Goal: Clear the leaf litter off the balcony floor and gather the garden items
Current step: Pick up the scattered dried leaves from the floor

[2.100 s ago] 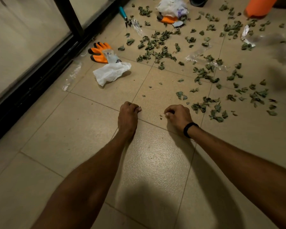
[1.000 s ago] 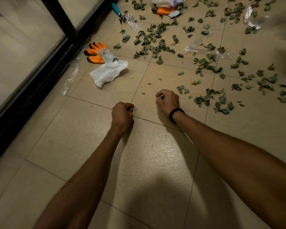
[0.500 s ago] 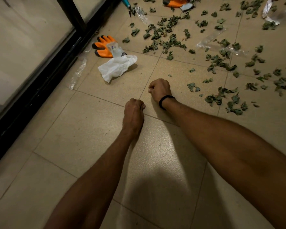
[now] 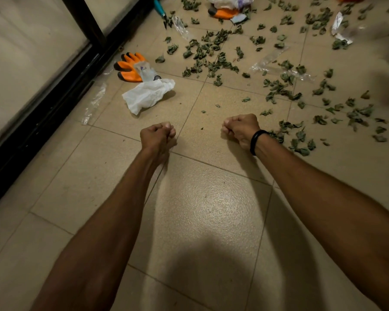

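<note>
Dry green leaf litter (image 4: pixel 211 52) lies scattered over the beige floor tiles (image 4: pixel 200 209), thickest at the top and right. My left hand (image 4: pixel 158 136) is curled into a fist just above the floor at centre. My right hand (image 4: pixel 240 130), with a black wristband, is also a fist, right beside a leaf cluster (image 4: pixel 299 142). Nothing shows inside either fist. An orange garden glove (image 4: pixel 130 67) lies by the door track, with a crumpled white bag (image 4: pixel 147 95) next to it. A second orange glove (image 4: pixel 226 12) and teal-handled pruners (image 4: pixel 161 10) lie farther off.
A black sliding-door frame (image 4: pixel 54 95) runs along the left. Clear plastic wrappers lie by the track (image 4: pixel 93 103) and among the leaves (image 4: pixel 267 60). A white wrapper (image 4: pixel 339 25) sits at the top right. The tiles near me hold only my shadow.
My right hand has moved right, away from my left hand, back beside the near leaf cluster. My left hand stays a fist in about the same spot. The view has shifted slightly.
</note>
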The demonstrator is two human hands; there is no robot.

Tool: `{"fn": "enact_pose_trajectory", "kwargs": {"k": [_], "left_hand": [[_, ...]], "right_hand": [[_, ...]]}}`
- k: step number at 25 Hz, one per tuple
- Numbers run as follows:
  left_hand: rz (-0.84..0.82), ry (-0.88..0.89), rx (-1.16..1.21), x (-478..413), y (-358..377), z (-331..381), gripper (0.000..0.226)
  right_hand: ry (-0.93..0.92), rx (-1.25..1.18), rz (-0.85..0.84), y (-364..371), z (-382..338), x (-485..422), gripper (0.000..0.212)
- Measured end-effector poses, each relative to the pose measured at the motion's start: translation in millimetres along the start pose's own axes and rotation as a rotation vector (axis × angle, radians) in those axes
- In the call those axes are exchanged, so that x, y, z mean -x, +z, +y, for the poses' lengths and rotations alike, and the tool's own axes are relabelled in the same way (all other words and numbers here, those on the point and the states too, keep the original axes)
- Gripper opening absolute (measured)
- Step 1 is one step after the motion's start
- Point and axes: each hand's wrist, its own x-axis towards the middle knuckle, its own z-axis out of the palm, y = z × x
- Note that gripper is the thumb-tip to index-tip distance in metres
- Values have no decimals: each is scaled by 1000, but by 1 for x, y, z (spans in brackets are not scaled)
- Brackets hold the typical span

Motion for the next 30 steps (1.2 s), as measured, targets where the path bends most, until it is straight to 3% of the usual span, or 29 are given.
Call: {"fn": "enact_pose_trajectory", "kwargs": {"k": [4, 9, 12, 19, 23, 26, 30], "left_hand": [[-100, 146, -259, -7, 25, -1, 6], [-126, 481, -811, -49, 41, 4, 19], [-124, 610, -1049, -73, 46, 3, 24], [-216, 837, -1260, -97, 78, -14, 11], [-89, 815, -1183, -96, 88, -30, 12], [-52, 758, -1294, -86, 95, -29, 18], [-129, 439, -1307, -63, 114, 4, 12]], "right_hand": [[-131, 220, 58, -9, 3, -5, 11], [-459, 682, -24, 34, 1, -4, 16], [-415, 714, -61, 62, -2, -4, 16], [-679, 1160, -45, 68, 3, 0, 23], [-458, 952, -57, 35, -10, -12, 14], [-329, 866, -5, 6, -38, -16, 14], [-263, 871, 58, -8, -75, 8, 17]]}}
